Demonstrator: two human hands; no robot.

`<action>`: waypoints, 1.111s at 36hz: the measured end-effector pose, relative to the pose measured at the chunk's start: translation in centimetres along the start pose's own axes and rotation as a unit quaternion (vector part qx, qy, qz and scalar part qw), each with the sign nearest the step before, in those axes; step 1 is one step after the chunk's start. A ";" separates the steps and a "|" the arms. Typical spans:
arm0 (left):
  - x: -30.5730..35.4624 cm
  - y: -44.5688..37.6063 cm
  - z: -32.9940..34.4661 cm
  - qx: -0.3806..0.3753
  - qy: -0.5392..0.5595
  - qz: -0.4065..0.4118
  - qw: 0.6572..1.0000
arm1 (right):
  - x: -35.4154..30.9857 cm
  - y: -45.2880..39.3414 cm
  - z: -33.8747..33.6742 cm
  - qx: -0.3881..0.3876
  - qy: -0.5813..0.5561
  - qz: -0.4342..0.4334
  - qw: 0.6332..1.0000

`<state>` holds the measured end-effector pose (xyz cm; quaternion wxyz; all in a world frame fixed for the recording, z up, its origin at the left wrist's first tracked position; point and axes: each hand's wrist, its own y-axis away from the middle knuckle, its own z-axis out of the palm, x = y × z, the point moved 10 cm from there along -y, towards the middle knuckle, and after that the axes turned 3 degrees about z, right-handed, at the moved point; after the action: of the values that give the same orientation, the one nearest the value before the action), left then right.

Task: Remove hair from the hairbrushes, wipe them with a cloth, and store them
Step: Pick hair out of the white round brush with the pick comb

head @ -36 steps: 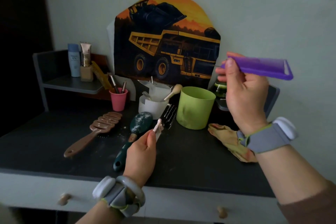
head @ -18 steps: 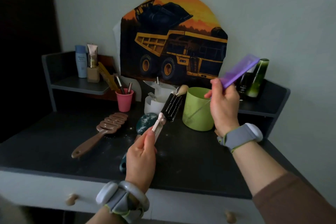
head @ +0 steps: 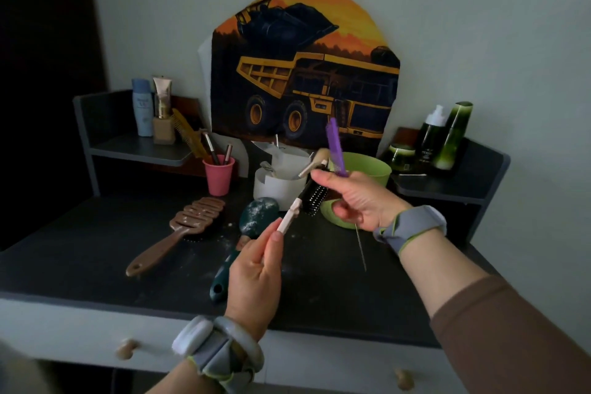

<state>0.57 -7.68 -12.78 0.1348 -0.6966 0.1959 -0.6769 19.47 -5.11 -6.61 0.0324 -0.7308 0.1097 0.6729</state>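
Dark dresser top (head: 96,253), frame centre. Left hand (head: 256,275) pinches pale handle of round brush (head: 315,193), long axis slanting up-right. Right hand (head: 358,198), nearer bristle end, grips purple tail comb (head: 335,147) upright, touching brush head. Brown paddle brush (head: 192,221), green brush (head: 256,217) lie lower left.

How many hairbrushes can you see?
3: a round black brush held up by the left hand, a brown vented brush and a dark green paddle brush lying on the desk. More may be hidden.

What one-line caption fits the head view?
Left hand holds round brush; right hand brings purple comb to it.
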 end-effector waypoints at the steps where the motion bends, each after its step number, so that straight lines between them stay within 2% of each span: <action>1: -0.1 0.0 0.0 0.003 -0.009 -0.003 1.000 | 0.2 0.1 0.0 0.005 0.016 0.005 1.000; 5: 0.1 -0.1 0.2 0.000 -0.060 0.012 0.998 | 0.2 0.8 -0.3 0.035 0.129 0.014 0.991; 9: -0.4 -0.4 0.4 -0.001 -0.092 -0.007 0.996 | -0.5 1.3 -1.1 0.070 0.175 0.004 0.982; 14: -1.8 -0.6 0.1 0.007 -0.085 -0.072 0.994 | -1.9 2.0 -3.7 0.107 0.098 -0.034 0.989; 19: -2.2 -0.9 0.1 0.013 -0.086 -0.106 0.991 | -1.5 3.0 -7.3 0.108 -0.004 -0.028 0.994; 24: -2.5 -1.1 0.5 -0.003 -0.094 -0.117 0.989 | 0.3 3.7 -10.9 0.161 -0.012 0.004 0.987; 27: -2.8 -1.1 0.9 -0.017 -0.119 -0.117 0.986 | 1.6 3.8 -11.8 0.180 0.015 0.025 0.983; 32: -3.6 -1.5 1.7 -0.041 -0.132 -0.158 0.978 | 3.4 3.2 -8.8 0.103 0.124 0.092 0.983; 36: -3.7 -1.8 2.0 -0.064 -0.159 -0.184 0.968 | 1.5 2.9 -7.9 0.126 0.208 0.065 0.968; 40: -3.4 -1.9 2.4 -0.101 -0.218 -0.187 0.952 | -0.4 2.9 -7.0 0.122 0.222 0.048 0.966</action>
<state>3.13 -4.60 -15.08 -0.0258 -0.8614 0.0949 -0.4984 25.66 -9.29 -5.32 0.0637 -0.8464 0.2305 0.4758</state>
